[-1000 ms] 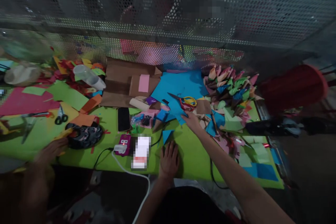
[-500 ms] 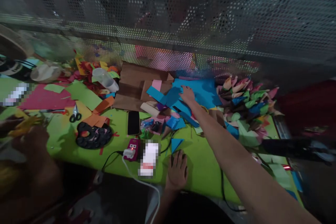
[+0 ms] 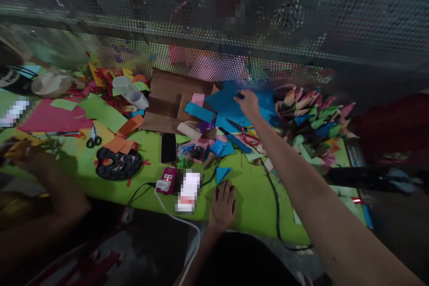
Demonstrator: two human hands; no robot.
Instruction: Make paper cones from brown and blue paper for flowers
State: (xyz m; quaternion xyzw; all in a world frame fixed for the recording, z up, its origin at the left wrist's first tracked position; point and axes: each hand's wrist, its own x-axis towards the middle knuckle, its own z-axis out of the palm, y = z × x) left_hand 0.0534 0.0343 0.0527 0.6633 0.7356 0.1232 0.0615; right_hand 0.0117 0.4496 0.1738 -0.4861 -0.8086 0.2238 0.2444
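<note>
My right hand (image 3: 248, 104) reaches to the far side of the table, thumb and fingers pinched at the edge of a blue paper sheet (image 3: 223, 103). That sheet lies tilted over more blue paper (image 3: 268, 105). Just below the wrist, red-handled scissors (image 3: 250, 136) lie among paper strips. My left hand (image 3: 223, 208) rests palm down near the front edge of the green table (image 3: 258, 205), fingers stretched out and holding nothing. Touching or almost touching its fingertips is a small folded blue paper triangle (image 3: 223, 174).
Brown paper (image 3: 164, 98) and paper flowers (image 3: 315, 116) stand along the perforated metal screen (image 3: 187, 22). A dark phone (image 3: 168, 148), a lit phone (image 3: 189, 192) and a pink power socket (image 3: 167, 180) with cables sit left of my left hand. Another person's arm (image 3: 50, 178) is at left.
My right hand has gone from fingers laid on the blue paper to a pinch, and a blue sheet has shifted up and back. The red-handled scissors show more. My left hand stays put.
</note>
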